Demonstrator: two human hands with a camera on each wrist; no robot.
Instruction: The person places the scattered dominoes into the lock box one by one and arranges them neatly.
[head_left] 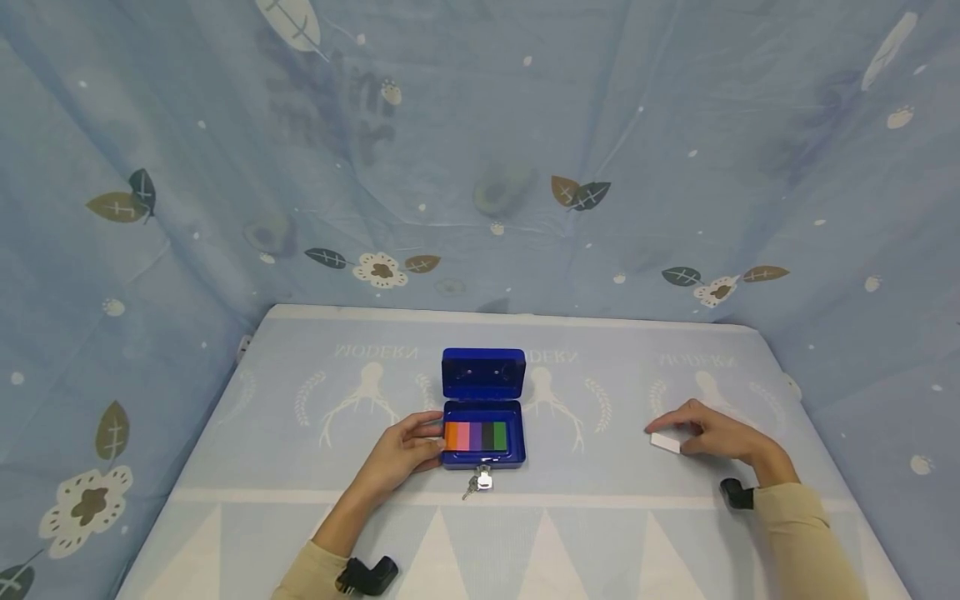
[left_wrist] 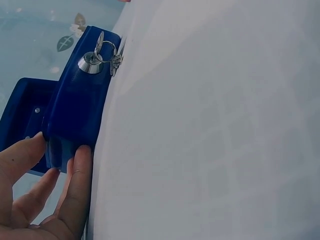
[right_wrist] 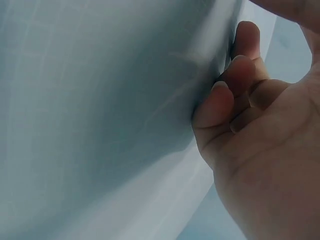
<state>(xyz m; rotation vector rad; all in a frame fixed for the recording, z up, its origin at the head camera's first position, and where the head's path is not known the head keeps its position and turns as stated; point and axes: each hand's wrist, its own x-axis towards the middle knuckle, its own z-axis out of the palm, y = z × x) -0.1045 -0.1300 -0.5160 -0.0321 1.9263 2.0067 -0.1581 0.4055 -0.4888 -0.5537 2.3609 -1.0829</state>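
Observation:
A blue metal cash box (head_left: pixel 517 433) stands on the table with its lid (head_left: pixel 483 379) raised. Inside lies a row of coloured blocks (head_left: pixel 476 437): orange, pink, purple, black and green. My left hand (head_left: pixel 401 452) holds the box's left end; in the left wrist view the thumb lies at the rim and the fingers (left_wrist: pixel 80 175) touch the side. Keys (left_wrist: pixel 114 64) hang from the front lock (left_wrist: pixel 90 64). Off to the right, my right hand (head_left: pixel 716 435) pinches a white block (head_left: pixel 665 442) by its ends, low over the table. The right wrist view hides this block.
A pale patterned cloth (head_left: pixel 247 467) covers the table. Blue printed curtains (head_left: pixel 450 125) hang behind it and at both sides. Each wrist wears a black camera mount, one at the left wrist (head_left: pixel 367 575).

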